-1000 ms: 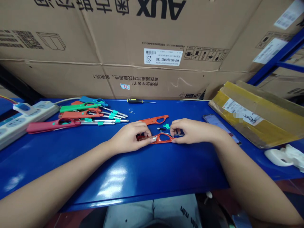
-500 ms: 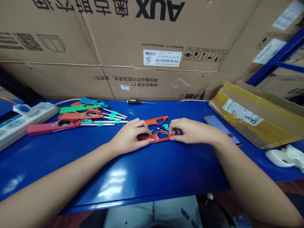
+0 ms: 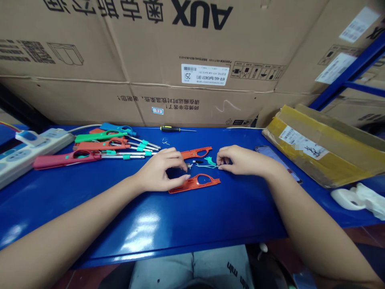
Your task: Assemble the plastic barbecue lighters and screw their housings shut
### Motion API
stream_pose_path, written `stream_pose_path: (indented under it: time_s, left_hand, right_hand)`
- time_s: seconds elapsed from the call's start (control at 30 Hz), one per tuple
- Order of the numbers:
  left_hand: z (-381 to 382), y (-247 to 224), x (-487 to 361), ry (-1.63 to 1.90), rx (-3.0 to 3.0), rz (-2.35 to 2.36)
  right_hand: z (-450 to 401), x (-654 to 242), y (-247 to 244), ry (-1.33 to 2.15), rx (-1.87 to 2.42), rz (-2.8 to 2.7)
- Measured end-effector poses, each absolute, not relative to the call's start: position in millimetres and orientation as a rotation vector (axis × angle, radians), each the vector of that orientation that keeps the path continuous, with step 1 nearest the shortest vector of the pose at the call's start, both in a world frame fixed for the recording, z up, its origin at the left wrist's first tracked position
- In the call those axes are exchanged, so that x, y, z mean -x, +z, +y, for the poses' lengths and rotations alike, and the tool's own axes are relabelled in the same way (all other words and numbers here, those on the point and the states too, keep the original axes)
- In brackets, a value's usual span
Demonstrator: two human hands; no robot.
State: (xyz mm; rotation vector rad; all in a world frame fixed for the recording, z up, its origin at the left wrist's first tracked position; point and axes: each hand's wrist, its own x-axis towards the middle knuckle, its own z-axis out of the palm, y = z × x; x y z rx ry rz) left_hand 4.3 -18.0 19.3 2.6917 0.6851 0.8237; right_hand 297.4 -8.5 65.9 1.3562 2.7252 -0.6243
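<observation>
Two orange casing halves of a long-necked lighter lie on the blue table: the near half [image 3: 201,186] and the far half [image 3: 195,153]. My left hand [image 3: 162,169] is between them, thumb over the near half and fingers apart and curved above a clear part, mostly hidden. A pale thin wire [image 3: 206,166] runs from there to my right hand [image 3: 230,161], whose thumb and forefinger pinch its end. Beside that hand lie a green trigger piece [image 3: 209,161] and a small black part [image 3: 197,161].
Several long-necked lighters [image 3: 67,159] lie at the left beside a power strip [image 3: 36,154]. Small screws [image 3: 165,142] and a screwdriver [image 3: 171,129] are at the back. A phone [image 3: 276,162], a taped carton [image 3: 319,152] and a white object [image 3: 349,199] are on the right.
The near casing half has moved toward me and left, apart from the inner parts. My right hand has left its end and now pinches the wire. My left thumb and fingers have spread.
</observation>
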Motion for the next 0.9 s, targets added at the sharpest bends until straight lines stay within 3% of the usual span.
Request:
stream_pose_path:
  time_s: [0.3,0.6,0.9]
  left_hand:
    - [-16,28,0,0.716,-2.81,0.761]
    - [-29,36,2,0.586,-2.847,0.949]
    - [-12,15,13,0.728,-2.712,0.949]
  right_hand:
    - [1,-302,54,-0.568,-1.41,2.929]
    - [-16,-271,48,-0.095,-1.487,3.11]
    - [3,-278,17,-0.502,-1.838,2.963]
